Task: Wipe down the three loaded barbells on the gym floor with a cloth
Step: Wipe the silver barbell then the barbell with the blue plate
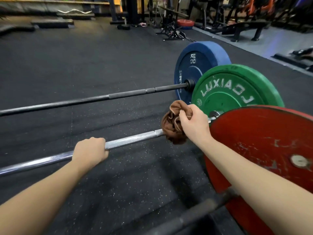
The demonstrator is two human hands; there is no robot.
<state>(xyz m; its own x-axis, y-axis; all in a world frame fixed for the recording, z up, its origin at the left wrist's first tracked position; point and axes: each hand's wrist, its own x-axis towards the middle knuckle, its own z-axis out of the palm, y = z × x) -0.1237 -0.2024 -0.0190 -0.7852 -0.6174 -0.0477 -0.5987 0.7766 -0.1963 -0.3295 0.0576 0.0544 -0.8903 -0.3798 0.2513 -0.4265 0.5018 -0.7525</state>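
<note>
1. the green plate (237, 89) stands on the floor (118, 56) at the end of the silver bar (132, 139).
2. just behind the green plate stands a blue plate (194, 65) on a black bar (101, 99).
3. in front of the green plate, a red plate (264, 150) covers its lower edge and part of the silver bar's end.
4. far behind the green plate are a bench (245, 28) and blurred racks.
5. the cloth (172, 126), brown and bunched, sits on the silver bar just left of the green plate.
6. the right hand (194, 122) clutches the cloth from above, fingers curled down.
7. the left hand (89, 151), further left of the green plate, wraps the silver bar overhand; both forearms stretch forward.
</note>
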